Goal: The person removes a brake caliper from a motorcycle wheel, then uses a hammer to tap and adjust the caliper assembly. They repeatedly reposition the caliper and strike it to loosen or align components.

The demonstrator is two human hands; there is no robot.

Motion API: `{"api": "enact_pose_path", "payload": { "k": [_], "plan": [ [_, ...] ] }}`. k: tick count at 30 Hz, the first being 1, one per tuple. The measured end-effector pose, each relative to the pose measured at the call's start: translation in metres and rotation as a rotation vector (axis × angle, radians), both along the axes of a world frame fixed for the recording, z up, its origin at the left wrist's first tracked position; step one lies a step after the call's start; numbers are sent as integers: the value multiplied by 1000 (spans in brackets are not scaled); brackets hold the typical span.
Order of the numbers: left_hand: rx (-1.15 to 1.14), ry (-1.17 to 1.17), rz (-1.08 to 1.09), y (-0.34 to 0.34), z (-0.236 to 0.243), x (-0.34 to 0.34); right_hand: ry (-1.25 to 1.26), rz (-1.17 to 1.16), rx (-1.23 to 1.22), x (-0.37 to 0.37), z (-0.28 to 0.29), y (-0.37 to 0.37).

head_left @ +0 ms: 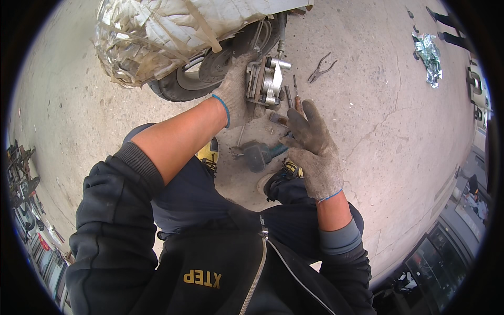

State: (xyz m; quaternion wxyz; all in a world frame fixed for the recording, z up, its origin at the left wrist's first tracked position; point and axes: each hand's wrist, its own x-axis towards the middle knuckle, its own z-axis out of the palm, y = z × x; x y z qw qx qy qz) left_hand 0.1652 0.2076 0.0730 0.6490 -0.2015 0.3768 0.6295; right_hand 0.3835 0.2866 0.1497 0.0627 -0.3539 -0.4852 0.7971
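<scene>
Here: left hand [236,89] grips brake caliper [266,81] | long axis upright

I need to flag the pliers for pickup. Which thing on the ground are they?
Start at the wheel at top and the silver caliper by the left hand. The pliers lie right of it on bare concrete, alone, dark handles spread in a V.
</scene>
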Motion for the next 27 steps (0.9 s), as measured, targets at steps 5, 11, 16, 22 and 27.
{"api": "enact_pose_path", "payload": {
  "k": [5, 11, 16, 22, 27],
  "plan": [
    [13, 5, -2, 0, -1, 0, -11, 9, 47, 0, 0, 0],
    [3, -1, -10, 0, -3, 0, -16, 10, 55, 0, 1, 0],
    [-6, -13, -10, 0, -2, -1, -18, 1, 11, 0, 4, 0],
    [-30, -21, 42, 3, 0, 2, -23, -2, 27, 1, 3, 1],
    [-8, -14, 16, 1, -1, 1, -15, -11, 30, 1, 3, 0]
  ]
}}
